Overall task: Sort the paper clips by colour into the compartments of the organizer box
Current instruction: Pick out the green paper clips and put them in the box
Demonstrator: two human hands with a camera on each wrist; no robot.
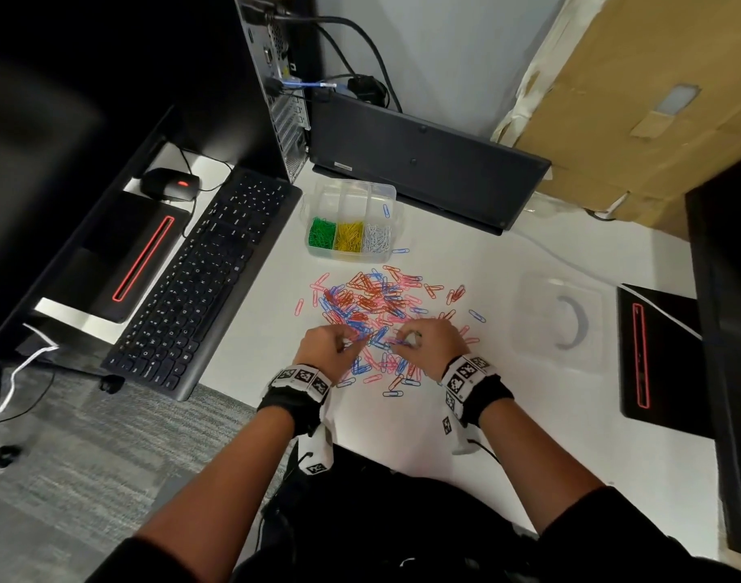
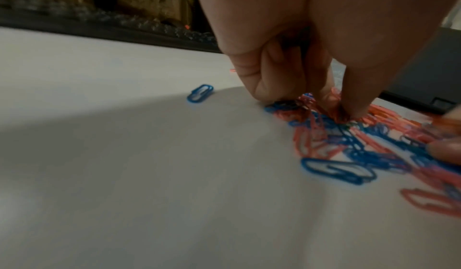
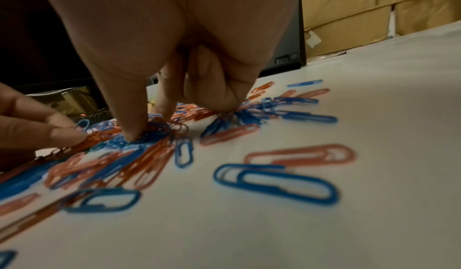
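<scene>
A: On the white desk (image 1: 528,414), near edge of the loose clip pile (image 1: 377,309): left hand (image 1: 324,345) and right hand (image 1: 430,345), fingertips down, curled into the clips.

B: Holding any?

A: Can't tell, too blurred. Organizer box (image 1: 352,223) sits beyond the pile; green, yellow, white compartments filled.

Head overhead; wrists low, close

Black fabric wrist wraps (image 1: 284,408) topped with white bands of square black-and-white markers (image 1: 465,372) are worn on both forearms; dark sleeves (image 1: 638,536) are pushed up.
</scene>
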